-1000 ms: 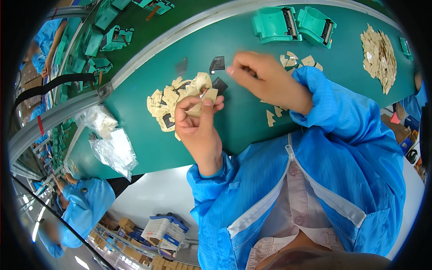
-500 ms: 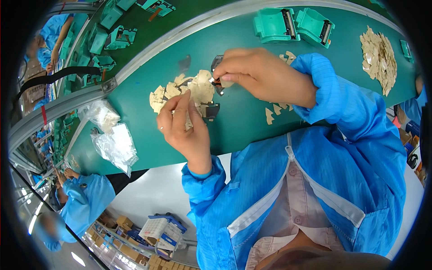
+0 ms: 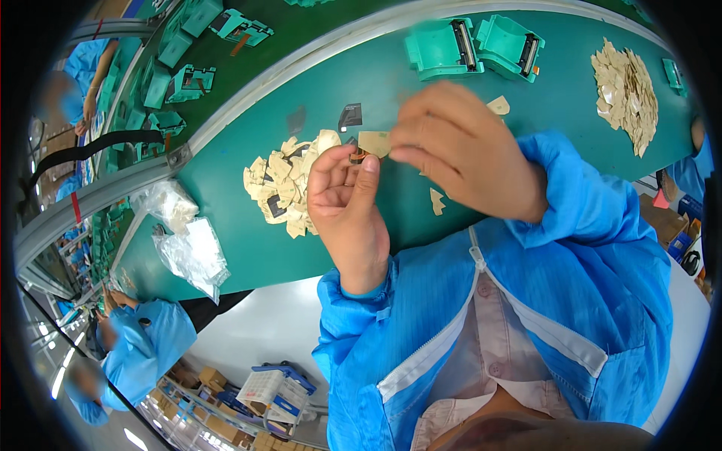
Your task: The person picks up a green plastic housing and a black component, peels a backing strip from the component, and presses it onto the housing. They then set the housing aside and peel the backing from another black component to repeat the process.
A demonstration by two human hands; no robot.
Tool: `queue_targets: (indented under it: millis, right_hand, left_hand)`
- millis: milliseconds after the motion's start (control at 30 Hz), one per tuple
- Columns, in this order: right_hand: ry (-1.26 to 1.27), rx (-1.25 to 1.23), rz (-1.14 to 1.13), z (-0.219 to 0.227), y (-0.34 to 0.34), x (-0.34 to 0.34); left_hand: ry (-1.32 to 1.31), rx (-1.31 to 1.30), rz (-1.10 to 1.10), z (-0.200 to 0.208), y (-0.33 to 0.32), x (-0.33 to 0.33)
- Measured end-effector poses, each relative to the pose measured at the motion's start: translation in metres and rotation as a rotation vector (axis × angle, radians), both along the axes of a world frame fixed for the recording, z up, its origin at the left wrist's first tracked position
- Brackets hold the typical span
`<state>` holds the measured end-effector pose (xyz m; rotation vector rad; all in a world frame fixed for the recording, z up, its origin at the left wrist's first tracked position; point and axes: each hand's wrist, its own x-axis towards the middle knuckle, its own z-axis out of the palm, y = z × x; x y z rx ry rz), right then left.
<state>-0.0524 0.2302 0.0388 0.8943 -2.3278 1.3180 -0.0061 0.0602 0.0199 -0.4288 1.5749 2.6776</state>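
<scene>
My left hand [image 3: 350, 203] is closed, thumb against fingers, around a small dark part with a copper-coloured strip [image 3: 359, 156]. A flat tan paper-like piece [image 3: 374, 141] stands out from that part. At its right edge, the thumb and fingertips of my right hand [image 3: 466, 146] pinch it; this hand is slightly blurred. Left of my left hand lies a loose pile of tan cut pieces [image 3: 282, 177] with some black ones among them. A black flat piece [image 3: 350, 116] lies on the green table just beyond my hands. Under and beside my right hand are a few tan scraps [image 3: 437, 201].
Two green plastic housings [image 3: 440, 54] stand at the far side of the table. A large heap of tan pieces [image 3: 628, 98] lies far right. Clear plastic bags [image 3: 192, 252] sit at the left. Beyond a metal rail [image 3: 289, 64], green housings line another surface. Other people work at left.
Both hands have shifted: the left rose rightward off the pile and closed on the dark part, the right drew to the right. The tan piece between them now shows.
</scene>
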Motion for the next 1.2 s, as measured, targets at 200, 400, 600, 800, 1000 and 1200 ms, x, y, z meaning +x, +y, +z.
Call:
queue_targets:
  millis: [200, 400, 600, 800, 1000, 1200]
  right_hand:
    - [-0.093, -0.079, -0.017, -0.016, -0.002, 0.012]
    - [0.002, -0.053, -0.059, -0.02, 0.002, 0.014]
    - [0.026, -0.026, -0.117, -0.023, -0.003, 0.017]
    - [-0.062, 0.007, -0.104, -0.021, -0.005, 0.015]
    - [-0.245, -0.078, -0.081, -0.018, -0.006, 0.009]
    - [-0.227, -0.055, -0.091, -0.03, 0.03, 0.001]
  left_hand:
    - [0.035, 0.015, 0.033, -0.001, 0.012, 0.003]
    - [0.031, -0.019, 0.08, -0.003, 0.018, 0.007]
    - [0.066, -0.188, 0.178, 0.001, 0.027, 0.009]
    - [0.077, -0.39, 0.152, 0.006, 0.025, 0.01]
    - [0.082, -0.363, 0.098, 0.01, 0.012, 0.01]
    - [0.403, -1.0, -0.027, 0.014, -0.011, 0.011]
